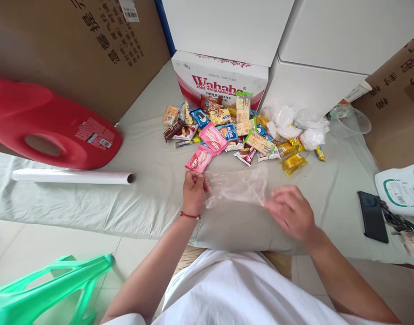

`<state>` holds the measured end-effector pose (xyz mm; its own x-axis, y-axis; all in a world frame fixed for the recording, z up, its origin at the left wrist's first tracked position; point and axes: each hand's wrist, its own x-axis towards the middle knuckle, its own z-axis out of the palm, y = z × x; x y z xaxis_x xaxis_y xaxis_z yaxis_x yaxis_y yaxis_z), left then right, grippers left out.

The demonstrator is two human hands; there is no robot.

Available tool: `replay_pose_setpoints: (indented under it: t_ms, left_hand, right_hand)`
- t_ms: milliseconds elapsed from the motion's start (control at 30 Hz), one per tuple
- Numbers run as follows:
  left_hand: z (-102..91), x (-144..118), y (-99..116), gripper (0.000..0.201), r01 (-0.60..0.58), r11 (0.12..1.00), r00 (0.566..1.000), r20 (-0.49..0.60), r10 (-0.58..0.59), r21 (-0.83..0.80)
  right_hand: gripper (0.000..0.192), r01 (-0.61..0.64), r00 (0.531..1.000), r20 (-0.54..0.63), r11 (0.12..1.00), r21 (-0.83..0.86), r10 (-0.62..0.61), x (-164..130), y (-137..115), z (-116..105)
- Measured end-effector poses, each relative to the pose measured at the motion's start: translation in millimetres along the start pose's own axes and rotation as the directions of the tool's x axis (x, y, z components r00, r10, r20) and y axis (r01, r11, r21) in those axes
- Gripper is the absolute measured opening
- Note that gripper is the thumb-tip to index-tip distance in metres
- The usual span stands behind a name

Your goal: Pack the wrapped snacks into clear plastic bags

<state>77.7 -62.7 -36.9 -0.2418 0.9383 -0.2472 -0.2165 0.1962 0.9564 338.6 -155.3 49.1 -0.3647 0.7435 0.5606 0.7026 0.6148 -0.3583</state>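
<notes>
On pale cloth, left hand (194, 192) and right hand (290, 212) grip clear bag (236, 187)

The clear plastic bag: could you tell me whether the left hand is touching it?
Touching: the head view shows the left hand pinching the clear plastic bag at its edge.

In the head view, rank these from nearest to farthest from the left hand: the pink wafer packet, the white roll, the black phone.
From the left hand:
1. Pink wafer packet, just beyond the fingers.
2. White roll, off to the left on the cloth.
3. Black phone, far right, past the right hand.
</notes>
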Motion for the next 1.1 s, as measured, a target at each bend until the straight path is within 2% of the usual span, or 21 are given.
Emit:
replay_pose_setpoints:
  t_ms: [100, 233, 300, 367, 433, 467, 500, 567, 600, 633, 667, 700, 733, 767, 800, 833, 867, 900, 967, 1033, 1100]
  left_hand:
    - [-8.2, 7, -3, 0.022, -0.058, 0.997, 0.998, -0.021, 0.059, 0.044]
    - [-22.9, 5, -5, 0.02, -0.055, 0.996, 0.997, -0.059, 0.059, 0.069]
    - [-34.2, 0, -5, 0.018, -0.025, 0.993, 0.997, -0.073, 0.034, 0.118]
    - [-48.7, -7, -1, 0.02, -0.007, 0.977, 0.995, -0.098, 0.028, 0.214]
    - [-63.2, -16, 8, 0.031, -0.064, 0.921, 0.984, -0.128, 0.122, 0.384]
    - [-68.8, -21, 14, 0.04, -0.13, 0.858, 0.968, -0.123, 0.218, 0.497]
    - [-72.3, -27, 22, 0.049, -0.221, 0.761, 0.939, -0.077, 0.334, 0.61]
    - [-71.4, -39, 37, 0.061, -0.45, 0.494, 0.843, 0.172, 0.51, 0.744]
    - [-67.0, -44, 43, 0.064, -0.574, 0.363, 0.779, 0.353, 0.519, 0.734]
    - [-60.4, -49, 47, 0.065, -0.688, 0.266, 0.704, 0.532, 0.471, 0.675]
    - [-52.3, -52, 49, 0.066, -0.774, 0.216, 0.627, 0.675, 0.389, 0.595]
    - [-43.5, -54, 48, 0.066, -0.826, 0.208, 0.564, 0.77, 0.299, 0.524]
    - [-34.9, -54, 46, 0.064, -0.849, 0.226, 0.523, 0.821, 0.229, 0.478]
    - [-27.1, -53, 42, 0.058, -0.851, 0.261, 0.508, 0.841, 0.188, 0.456]
    - [-20.5, -51, 37, 0.047, -0.839, 0.31, 0.513, 0.839, 0.179, 0.447]
    - [-15.4, -49, 33, 0.034, -0.812, 0.374, 0.54, 0.82, 0.192, 0.447]
    - [-11.6, -47, 29, 0.022, -0.771, 0.449, 0.584, 0.782, 0.218, 0.451]
    - [-9.0, -45, 27, 0.016, -0.712, 0.535, 0.646, 0.723, 0.246, 0.455]
    - [-6.1, -42, 26, 0.021, -0.533, 0.728, 0.794, 0.553, 0.253, 0.431]
    - [-4.2, -39, 26, 0.028, -0.281, 0.9, 0.913, 0.383, 0.143, 0.332]
    - [-3.0, -34, 25, 0.034, -0.018, 0.977, 0.964, 0.265, -0.04, 0.215]
  right_hand:
    - [0.04, 0.014, 0.997, 0.079, 0.996, -0.087, -0.007, -53, -29, 2]
    - [0.036, -0.104, 0.96, 0.254, 0.993, -0.054, 0.115, -107, -47, 27]
    - [0.029, -0.176, 0.923, 0.342, 0.984, -0.03, 0.175, -116, -48, 32]
    - [0.023, -0.269, 0.884, 0.405, 0.963, 0.031, 0.234, -114, -45, 26]
    - [0.022, -0.395, 0.855, 0.406, 0.913, 0.105, 0.323, -104, -38, 13]
    - [0.023, -0.455, 0.838, 0.394, 0.882, 0.121, 0.378, -98, -34, 7]
    - [0.026, -0.505, 0.817, 0.385, 0.855, 0.117, 0.429, -92, -30, 3]
    - [0.041, -0.547, 0.778, 0.403, 0.835, 0.06, 0.481, -80, -24, 2]
    - [0.052, -0.544, 0.767, 0.418, 0.839, 0.022, 0.486, -75, -22, 7]
    - [0.062, -0.531, 0.766, 0.425, 0.847, -0.005, 0.483, -70, -21, 13]
    - [0.066, -0.516, 0.774, 0.418, 0.856, -0.018, 0.476, -65, -21, 22]
    - [0.062, -0.504, 0.79, 0.395, 0.864, -0.017, 0.469, -61, -22, 31]
    - [0.052, -0.498, 0.81, 0.357, 0.867, 0.0, 0.465, -58, -23, 40]
    - [0.039, -0.5, 0.828, 0.313, 0.865, 0.036, 0.466, -54, -24, 48]
    - [0.027, -0.514, 0.838, 0.268, 0.852, 0.096, 0.475, -51, -25, 53]
    - [0.021, -0.541, 0.834, 0.233, 0.822, 0.177, 0.499, -49, -24, 57]
    - [0.02, -0.582, 0.813, 0.213, 0.766, 0.274, 0.541, -47, -23, 58]
    - [0.022, -0.633, 0.77, 0.217, 0.675, 0.378, 0.6, -46, -22, 57]
    - [0.027, -0.729, 0.619, 0.293, 0.394, 0.56, 0.729, -45, -16, 52]
    - [0.035, -0.751, 0.43, 0.394, 0.079, 0.656, 0.812, -47, -8, 46]
    - [0.043, -0.729, 0.283, 0.463, -0.125, 0.673, 0.84, -51, 0, 41]
